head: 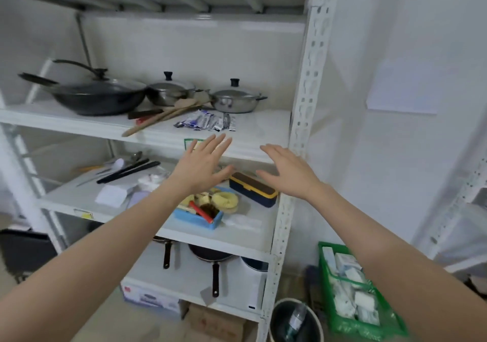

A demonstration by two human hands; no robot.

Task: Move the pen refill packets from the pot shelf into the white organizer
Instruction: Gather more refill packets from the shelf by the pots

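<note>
Two bare hands, left hand (203, 166) and right hand (287, 169), each grip released, fingers spread, below the pot shelf (263, 128) front edge; left nearer. Beyond: pen refill packets (207, 121) fanned sideways near that edge. White organizer unseen.

Storeroom: white metal rack (303, 120), wok (97, 96), lidded pots (234, 100), utensils.

the pot shelf (263, 128) is smooth white painted metal; on it, at ten o'clock, a matt black wok (97, 96), two shiny steel pots (234, 102) (black knobs), pale wooden spatulas (158, 117), and glossy plastic pen refill packets (205, 121).
</note>
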